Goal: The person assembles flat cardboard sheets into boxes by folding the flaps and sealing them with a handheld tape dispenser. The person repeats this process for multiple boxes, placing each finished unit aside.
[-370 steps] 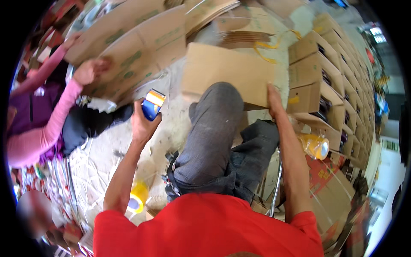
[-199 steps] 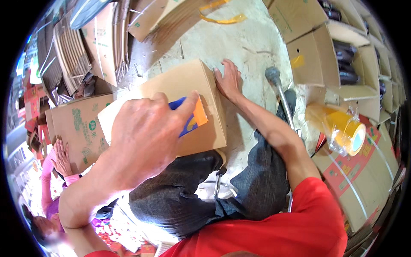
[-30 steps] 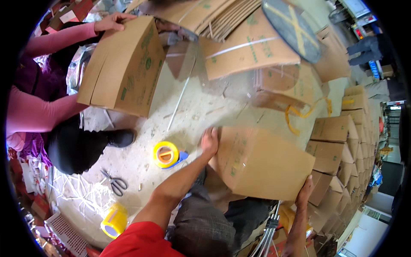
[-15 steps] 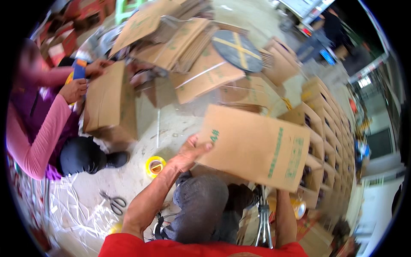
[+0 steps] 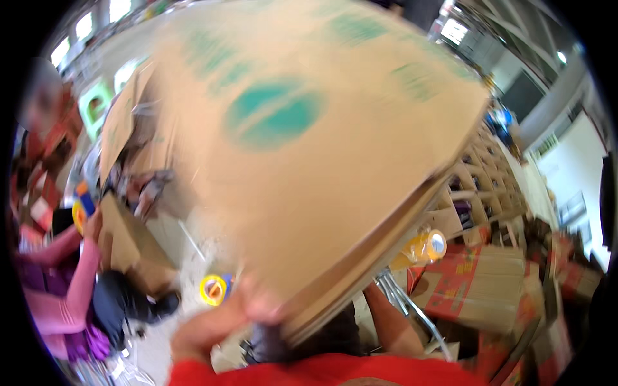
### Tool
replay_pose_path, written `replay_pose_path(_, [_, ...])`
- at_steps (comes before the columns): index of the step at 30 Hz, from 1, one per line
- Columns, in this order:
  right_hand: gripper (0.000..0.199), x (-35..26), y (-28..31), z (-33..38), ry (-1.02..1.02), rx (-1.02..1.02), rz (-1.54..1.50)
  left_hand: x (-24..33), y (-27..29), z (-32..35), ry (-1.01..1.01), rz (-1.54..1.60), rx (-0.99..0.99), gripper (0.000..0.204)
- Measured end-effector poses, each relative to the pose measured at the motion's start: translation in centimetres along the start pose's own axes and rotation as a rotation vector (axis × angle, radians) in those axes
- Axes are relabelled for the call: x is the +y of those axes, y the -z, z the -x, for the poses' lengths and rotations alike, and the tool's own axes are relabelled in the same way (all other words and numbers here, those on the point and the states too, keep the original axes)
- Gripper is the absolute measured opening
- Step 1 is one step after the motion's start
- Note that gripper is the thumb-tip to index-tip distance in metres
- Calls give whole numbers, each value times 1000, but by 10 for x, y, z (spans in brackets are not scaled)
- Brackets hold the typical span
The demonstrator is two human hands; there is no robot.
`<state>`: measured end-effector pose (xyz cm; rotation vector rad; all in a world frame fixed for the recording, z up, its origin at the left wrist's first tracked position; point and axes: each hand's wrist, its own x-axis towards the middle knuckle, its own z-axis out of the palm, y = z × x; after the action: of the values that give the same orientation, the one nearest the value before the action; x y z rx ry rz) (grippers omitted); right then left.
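Observation:
A large brown flattened cardboard box (image 5: pixel 347 161) with green printing fills the middle of the view, tilted and smeared by motion. Its doubled walls show along the lower right edge. My left hand (image 5: pixel 259 301) is closed on its lower left corner, blurred, with the thumb side against the front face. My right forearm rises behind the box's lower right edge, and the right hand is hidden there. Left of my left hand, a yellow tape roll (image 5: pixel 215 289) lies on the floor.
At the left, a co-worker in pink sleeves holds a tape dispenser (image 5: pixel 84 201) beside a cardboard box (image 5: pixel 135 241). Divided cartons (image 5: pixel 483 180) are stacked at the right. Nearer are an orange-yellow tape roll (image 5: pixel 421 249), metal tripod legs (image 5: pixel 402 296) and red-and-brown cartons (image 5: pixel 470 289).
The flattened box has come up and closer, now covering much of the view. My left hand has moved lower with it, and the view has turned to the right.

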<state>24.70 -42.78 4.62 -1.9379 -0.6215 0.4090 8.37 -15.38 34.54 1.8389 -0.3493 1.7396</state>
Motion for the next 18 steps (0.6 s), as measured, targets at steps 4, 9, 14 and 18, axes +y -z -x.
replay_pose_path(4, [39,1,-8,-5,183,-79,68,-114,-136,-158,-162,-370,-58,46])
replay_pose_path(9, [35,42,12,-10,-270,-70,-416,-111,-160,-137,109,-25,-206,54])
replay_pose_path(14, [36,26,10,-6,-287,11,-272,-90,-64,67,385,84,-423,46])
replay_pose_path(18, [35,-5,-13,-13,-292,-40,-298,-129,32,219,1089,-269,-280,40])
